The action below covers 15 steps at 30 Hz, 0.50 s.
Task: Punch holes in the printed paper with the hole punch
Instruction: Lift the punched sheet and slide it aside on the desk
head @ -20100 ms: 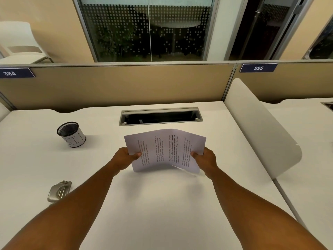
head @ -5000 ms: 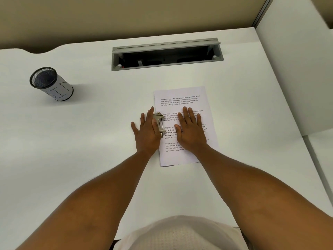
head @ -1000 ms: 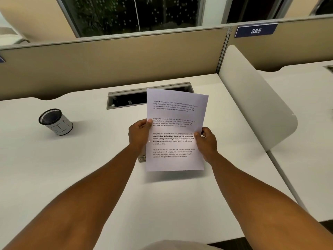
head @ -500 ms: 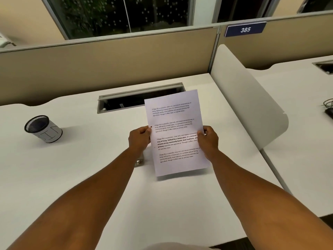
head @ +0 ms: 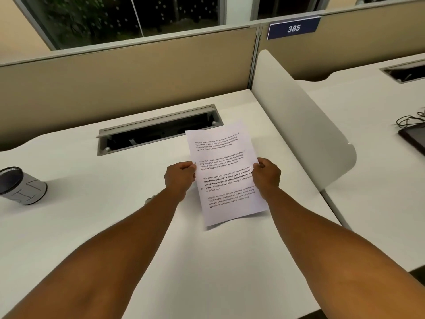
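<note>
I hold the printed paper up above the white desk, tilted so its top leans right. My left hand pinches its left edge and my right hand pinches its right edge. Two small punched holes show along the left margin, one beside my left thumb and one lower down. The metal hole punch lies on the desk under my left wrist, almost wholly hidden by my forearm.
A mesh pen cup stands at the far left. An open cable tray is sunk into the desk behind the paper. A white curved divider bounds the desk on the right; a beige partition closes the back.
The paper has tilted further clockwise and shifted slightly right in both hands. The camera view has swung to the right, so the pen cup sits nearer the left edge.
</note>
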Motion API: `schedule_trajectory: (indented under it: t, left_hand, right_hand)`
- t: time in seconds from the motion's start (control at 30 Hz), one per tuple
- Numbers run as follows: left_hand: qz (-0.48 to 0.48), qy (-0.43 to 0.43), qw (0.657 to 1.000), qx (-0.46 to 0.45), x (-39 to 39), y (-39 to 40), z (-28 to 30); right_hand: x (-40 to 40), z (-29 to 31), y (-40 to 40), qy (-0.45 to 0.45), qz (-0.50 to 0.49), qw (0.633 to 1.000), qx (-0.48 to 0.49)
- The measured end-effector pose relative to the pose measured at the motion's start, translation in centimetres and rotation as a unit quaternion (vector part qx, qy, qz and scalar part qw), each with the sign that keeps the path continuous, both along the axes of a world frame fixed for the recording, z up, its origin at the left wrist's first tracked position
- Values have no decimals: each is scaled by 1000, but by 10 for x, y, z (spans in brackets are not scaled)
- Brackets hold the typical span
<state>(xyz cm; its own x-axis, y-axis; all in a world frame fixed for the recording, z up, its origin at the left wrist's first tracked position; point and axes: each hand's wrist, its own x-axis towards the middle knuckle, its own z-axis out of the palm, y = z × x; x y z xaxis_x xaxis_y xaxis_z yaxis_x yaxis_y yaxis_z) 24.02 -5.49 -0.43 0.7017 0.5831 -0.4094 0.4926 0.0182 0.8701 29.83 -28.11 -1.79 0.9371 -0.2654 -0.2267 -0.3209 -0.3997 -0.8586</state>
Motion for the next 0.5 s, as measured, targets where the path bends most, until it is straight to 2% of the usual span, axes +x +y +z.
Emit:
schedule_trajectory:
  t: [0.2, 0.5]
  left_hand:
    - [-8, 6, 1000, -18, 31, -20, -6]
    - [-45, 21, 998, -34, 79, -46, -27]
  right_hand:
    - [27, -5, -21, 5, -48, 999, -9]
    - [76, -17, -53, 1, -63, 998, -9]
